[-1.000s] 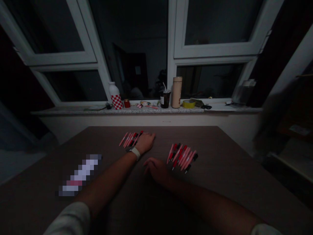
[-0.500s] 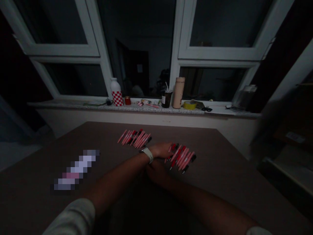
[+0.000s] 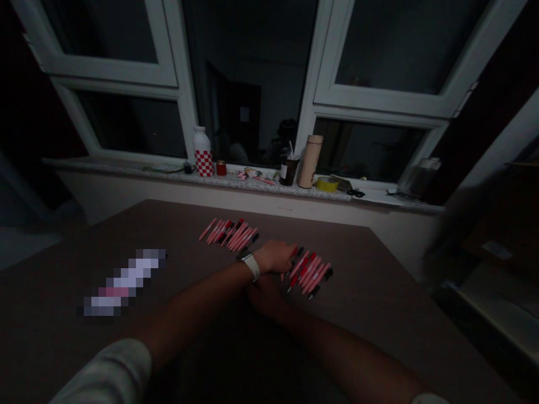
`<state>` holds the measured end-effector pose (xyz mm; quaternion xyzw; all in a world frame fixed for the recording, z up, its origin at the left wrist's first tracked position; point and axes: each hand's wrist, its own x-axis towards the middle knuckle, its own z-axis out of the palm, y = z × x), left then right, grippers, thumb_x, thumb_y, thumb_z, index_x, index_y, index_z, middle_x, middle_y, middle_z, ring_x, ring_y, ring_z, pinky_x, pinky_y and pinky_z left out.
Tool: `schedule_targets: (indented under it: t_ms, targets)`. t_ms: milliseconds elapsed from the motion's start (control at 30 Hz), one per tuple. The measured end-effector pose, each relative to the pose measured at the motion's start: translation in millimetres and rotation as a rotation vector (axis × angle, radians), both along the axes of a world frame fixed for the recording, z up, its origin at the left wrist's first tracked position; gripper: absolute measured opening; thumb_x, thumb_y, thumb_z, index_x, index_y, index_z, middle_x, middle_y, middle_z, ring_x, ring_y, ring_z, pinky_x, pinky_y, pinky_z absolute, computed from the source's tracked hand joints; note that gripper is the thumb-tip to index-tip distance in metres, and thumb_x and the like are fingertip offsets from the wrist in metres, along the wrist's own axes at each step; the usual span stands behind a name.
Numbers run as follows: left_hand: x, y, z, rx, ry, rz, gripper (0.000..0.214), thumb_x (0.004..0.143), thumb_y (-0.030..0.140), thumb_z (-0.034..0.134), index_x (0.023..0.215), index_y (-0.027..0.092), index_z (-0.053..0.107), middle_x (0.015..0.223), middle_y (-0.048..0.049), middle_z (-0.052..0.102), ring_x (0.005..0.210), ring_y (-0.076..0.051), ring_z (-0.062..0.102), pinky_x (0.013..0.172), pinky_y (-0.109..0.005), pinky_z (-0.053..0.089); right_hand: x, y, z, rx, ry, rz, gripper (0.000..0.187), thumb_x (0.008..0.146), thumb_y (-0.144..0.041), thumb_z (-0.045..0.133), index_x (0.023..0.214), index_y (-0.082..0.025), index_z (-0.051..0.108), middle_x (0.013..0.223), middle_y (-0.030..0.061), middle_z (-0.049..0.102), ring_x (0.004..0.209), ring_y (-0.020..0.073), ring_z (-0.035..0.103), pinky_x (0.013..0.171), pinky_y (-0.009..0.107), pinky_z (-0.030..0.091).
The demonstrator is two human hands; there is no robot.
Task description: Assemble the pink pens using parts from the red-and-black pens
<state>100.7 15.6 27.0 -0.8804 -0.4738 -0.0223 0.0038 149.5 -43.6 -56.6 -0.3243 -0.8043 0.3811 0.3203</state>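
My left hand [image 3: 277, 256], with a pale-strapped watch [image 3: 251, 265] on its wrist, reaches across to the left edge of the right-hand group of pens [image 3: 310, 272]. Its fingers are curled and closed around the end of a pen there, partly hidden by the hand. These pens are pink, red and black and lie slantwise, side by side. Under my left wrist, in shadow, is my right hand [image 3: 265, 294]; its fingers are hidden. Another group of similar pens [image 3: 231, 234] lies farther back, to the left of my left hand.
A blurred-out pale object [image 3: 124, 283] lies on the brown table [image 3: 189, 247] at left. On the windowsill [image 3: 252, 182] stand a checkered bottle [image 3: 204, 154], a red jar [image 3: 221, 168], a drink cup [image 3: 288, 171], a beige flask [image 3: 310, 163] and yellow tape [image 3: 327, 184].
My left hand has drawn slightly back to the left, its fingers more curled at the pens' edge. The view has tilted a little. My right hand stays under the left wrist.
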Motion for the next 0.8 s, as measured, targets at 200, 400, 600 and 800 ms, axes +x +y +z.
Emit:
schedule_targets:
  t_ms: [200,400,600,800]
  targets:
    - [-47,-21,-3.0,-0.019,-0.455,0.073,0.044,0.088,0.028,0.052,0.132,0.019,0.047,0.083,-0.0041,0.068,0.074,-0.021,0.066,0.061,-0.027,0.043,-1,1,-1.7,-0.040,0.056,-0.053,0.026,0.091,-0.022,0.046,0.089,-0.020,0.072,0.087,0.0051,0.074,0.081,0.0210,0.068,0.074,0.031,0.051]
    - [-104,-69,-22.3,-0.132,-0.857,0.131,0.044,0.092,0.030,0.051,0.133,0.015,0.042,0.089,-0.0037,0.066,0.076,-0.017,0.064,0.068,-0.027,0.047,2,-6,10.9,-0.127,0.173,-0.043,0.019,0.092,-0.027,0.049,0.099,-0.021,0.065,0.082,0.0004,0.072,0.075,0.0169,0.066,0.067,0.027,0.047]
    - [-130,-91,-39.6,-0.003,-0.869,0.198,0.041,0.094,0.032,0.055,0.131,0.018,0.046,0.096,-0.0041,0.067,0.079,-0.017,0.062,0.070,-0.027,0.046,2,-8,15.3,-0.290,0.323,-0.063,0.026,0.091,-0.043,0.054,0.098,-0.020,0.063,0.070,-0.0011,0.067,0.064,0.0148,0.061,0.062,0.025,0.044]
    - [-142,-87,-46.6,-0.007,-0.810,0.139,0.043,0.093,0.033,0.059,0.132,0.020,0.046,0.097,-0.0040,0.069,0.082,-0.018,0.063,0.073,-0.028,0.046,3,-3,13.3,-0.341,0.376,-0.277,0.034,0.086,-0.053,0.059,0.088,-0.019,0.061,0.070,-0.0002,0.068,0.065,0.0155,0.062,0.060,0.025,0.043]
